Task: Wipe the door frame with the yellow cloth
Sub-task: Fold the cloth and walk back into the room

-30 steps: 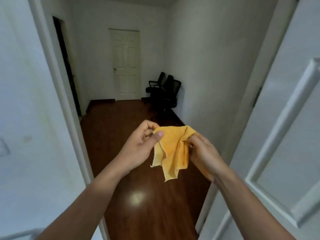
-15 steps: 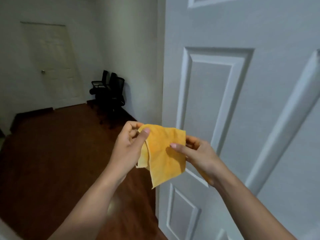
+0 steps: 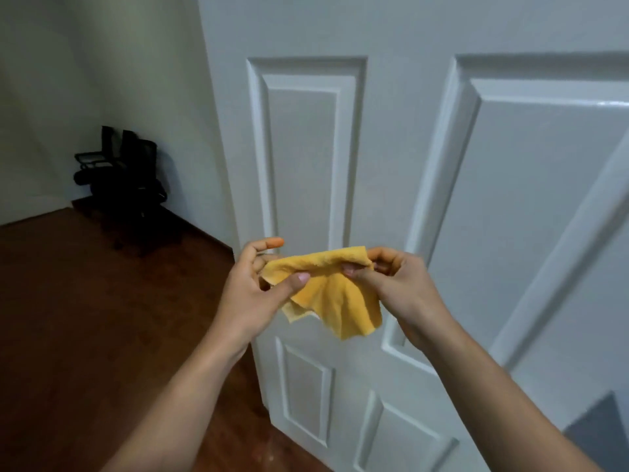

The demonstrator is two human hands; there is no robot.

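Observation:
The yellow cloth (image 3: pixel 335 294) hangs stretched between both hands in front of a white panelled door (image 3: pixel 442 165). My left hand (image 3: pixel 253 291) pinches its left corner between thumb and fingers, index finger raised. My right hand (image 3: pixel 396 284) grips the right corner, fingers curled. The cloth's lower part droops loose below the hands. The door's left edge (image 3: pixel 218 131) runs down beside the wall; the door frame itself is not clearly in view.
Dark wooden floor (image 3: pixel 85 318) spreads to the left and below. Black office chairs (image 3: pixel 119 178) stand in the far corner against a pale wall (image 3: pixel 102 63). The white door fills the right half, close to my hands.
The view has swung right, from the open hallway to the door's face. My hands have pulled apart, spreading the cloth wider between them and lifting its top edge level.

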